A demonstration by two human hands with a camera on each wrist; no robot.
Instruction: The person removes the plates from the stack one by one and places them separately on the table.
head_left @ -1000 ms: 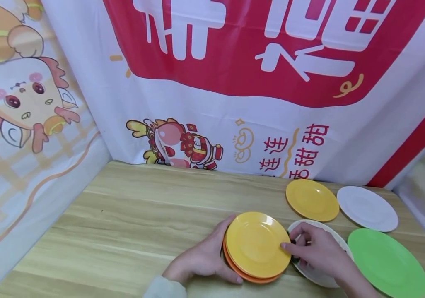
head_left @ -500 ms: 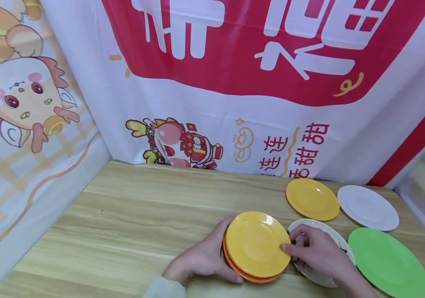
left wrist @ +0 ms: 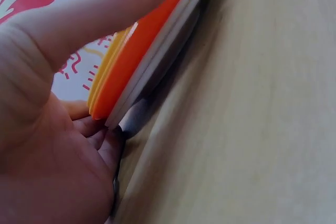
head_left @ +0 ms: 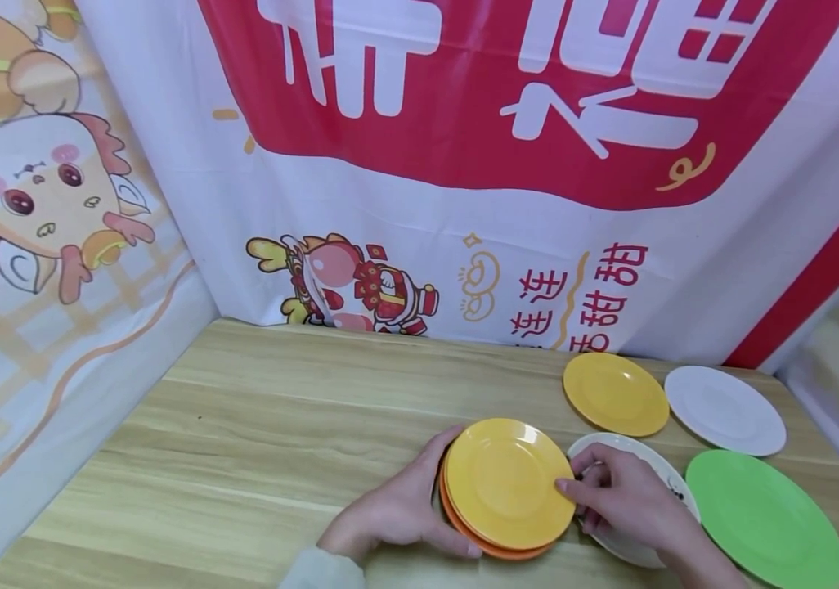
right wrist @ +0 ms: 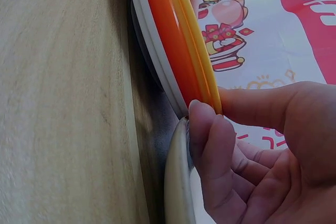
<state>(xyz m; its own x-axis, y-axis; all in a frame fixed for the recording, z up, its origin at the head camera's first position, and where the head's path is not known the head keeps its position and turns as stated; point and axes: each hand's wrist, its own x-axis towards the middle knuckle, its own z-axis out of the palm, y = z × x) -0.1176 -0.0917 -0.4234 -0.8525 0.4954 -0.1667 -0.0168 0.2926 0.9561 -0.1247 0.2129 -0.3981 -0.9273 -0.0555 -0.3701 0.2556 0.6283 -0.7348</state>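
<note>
A stack of small plates stands at the lower middle of the head view, with a yellow plate (head_left: 508, 483) on top. Beneath it come an orange plate (left wrist: 139, 51) and white plates (right wrist: 152, 35), seen edge-on in the wrist views. My left hand (head_left: 408, 507) holds the stack from the left, thumb along its near side and fingers round the far side. On the right, my right hand (head_left: 629, 495) pinches the rim of the top yellow plate, thumb above and index finger at the edge below. A white patterned plate (head_left: 614, 546) lies under this hand, partly hidden.
Right of the stack lie another yellow plate (head_left: 614, 394), a plain white plate (head_left: 724, 411) and a large green plate (head_left: 765, 519). The wooden table (head_left: 243, 458) ends at a printed cloth (head_left: 419, 196) at the back. More printed cloth hangs at both sides.
</note>
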